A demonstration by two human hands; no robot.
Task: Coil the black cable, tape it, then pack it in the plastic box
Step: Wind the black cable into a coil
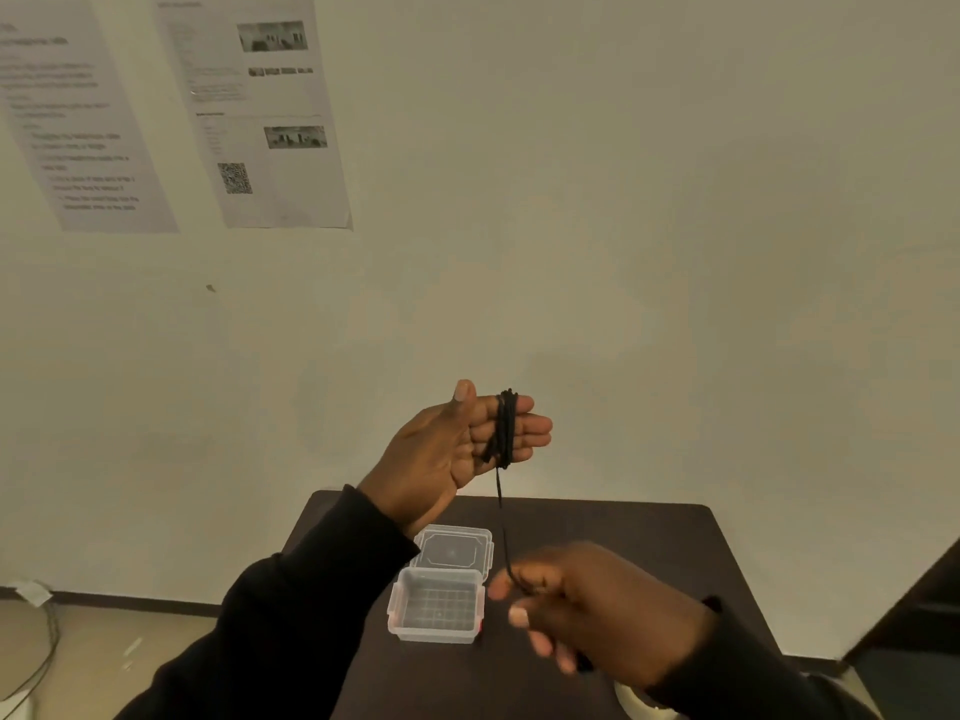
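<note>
My left hand (462,449) is raised above the table, palm toward me, fingers straight and together. The black cable (505,428) is wound in several loops around those fingers. One strand hangs straight down from the loops to my right hand (576,610), which pinches it lower and nearer to me; this hand is blurred. The clear plastic box (435,605) stands open on the dark table, below my left hand and left of my right hand, its hinged lid (453,547) lying flat behind it. The box looks empty.
The small dark table (649,543) stands against a pale wall. Two printed sheets (260,106) hang on the wall at upper left. A pale round object (636,701), partly hidden, shows under my right wrist. A thin cord (41,662) lies on the floor at lower left.
</note>
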